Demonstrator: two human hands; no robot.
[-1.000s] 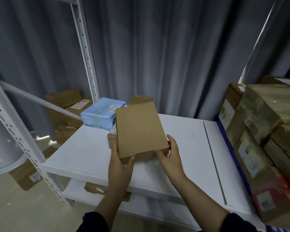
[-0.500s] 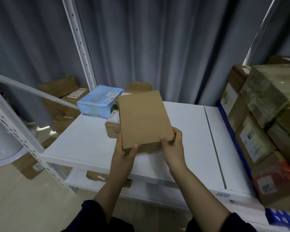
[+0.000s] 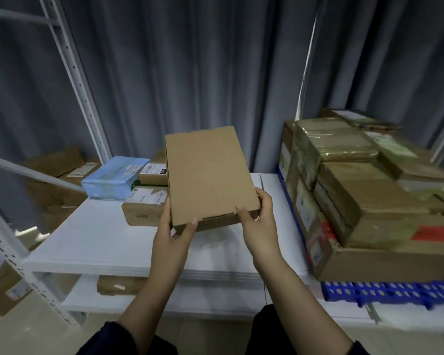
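Above a white shelf [image 3: 95, 234], in the head view, two bare hands hold a plain brown cardboard box [image 3: 210, 175] at the centre of the frame. The box is flat and closed. It is lifted clear of the shelf and tilted, with its far end higher and its lid facing the viewer. The left hand [image 3: 173, 234] has its grip closed on the near left corner, thumb on the lid and fingers underneath. The right hand [image 3: 260, 224] has its grip closed on the near right corner, thumb on the lid's edge and fingers wrapped round the side.

Behind the box, to the left, a blue package [image 3: 113, 176] lies at the back of the shelf. Just beside it sit two small labelled cartons [image 3: 144, 208]. To the right, a stack of taped brown parcels [image 3: 356, 190] rests on a blue plastic pallet [image 3: 385, 290]. A grey curtain [image 3: 190, 73] hangs behind everything. A white rack post [image 3: 80, 85] rises at upper left.
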